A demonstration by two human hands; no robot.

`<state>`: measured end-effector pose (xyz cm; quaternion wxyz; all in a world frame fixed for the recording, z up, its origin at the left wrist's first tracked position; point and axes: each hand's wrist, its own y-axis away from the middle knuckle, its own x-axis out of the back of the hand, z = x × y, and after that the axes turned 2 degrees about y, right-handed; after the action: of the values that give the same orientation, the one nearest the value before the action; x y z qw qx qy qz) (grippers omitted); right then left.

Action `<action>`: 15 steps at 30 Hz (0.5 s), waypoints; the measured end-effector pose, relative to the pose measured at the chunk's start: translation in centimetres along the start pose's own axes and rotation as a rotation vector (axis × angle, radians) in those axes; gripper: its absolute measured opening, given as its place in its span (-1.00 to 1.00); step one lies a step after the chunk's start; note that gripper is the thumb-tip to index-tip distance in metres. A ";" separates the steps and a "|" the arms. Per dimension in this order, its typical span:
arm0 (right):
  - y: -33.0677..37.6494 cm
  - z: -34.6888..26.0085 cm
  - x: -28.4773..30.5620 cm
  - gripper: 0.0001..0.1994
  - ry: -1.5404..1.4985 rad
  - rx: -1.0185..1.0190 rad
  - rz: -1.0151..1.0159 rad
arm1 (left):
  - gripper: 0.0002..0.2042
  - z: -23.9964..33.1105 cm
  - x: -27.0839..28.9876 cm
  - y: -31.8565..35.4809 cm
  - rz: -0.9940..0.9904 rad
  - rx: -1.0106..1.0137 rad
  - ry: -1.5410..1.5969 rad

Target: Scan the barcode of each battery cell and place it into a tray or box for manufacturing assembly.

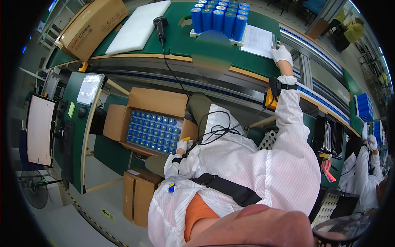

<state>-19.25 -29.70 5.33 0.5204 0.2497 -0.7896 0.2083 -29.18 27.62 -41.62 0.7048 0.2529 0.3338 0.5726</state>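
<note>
Paper (258,41) is bordered by the right grip (282,55), the carton (158,103) left of it by the left grip (183,145); neither's closure can be told.

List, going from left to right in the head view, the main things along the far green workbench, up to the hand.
Cardboard box → black handheld scanner → upright blue cylinders → printed sheet → gloved right hand.

Left hand (183,145) at open carton (158,101) of blue cylinders (154,131), right hand (282,56) at paper sheet (259,41), green bench (181,46)
</note>
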 end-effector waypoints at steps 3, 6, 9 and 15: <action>2.9 -1.0 3.6 -0.47 0.129 0.067 0.104 | -0.65 0.0 0.1 -0.3 0.002 0.034 0.004; 6.6 -2.1 7.0 -0.51 0.035 0.269 0.165 | -0.64 0.4 -0.1 -0.2 -0.017 0.029 0.082; 10.1 -2.9 8.4 -0.53 -0.012 0.424 0.195 | -0.65 1.4 -0.6 -0.2 -0.002 0.001 0.049; 14.6 0.7 5.9 -0.67 0.120 0.435 0.015 | -0.70 3.8 -1.5 0.0 0.176 -0.267 0.129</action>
<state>-30.58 -19.65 9.51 0.4987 0.3374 -0.6957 0.3918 -26.45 26.27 -38.85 0.6563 0.1477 0.2760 0.6865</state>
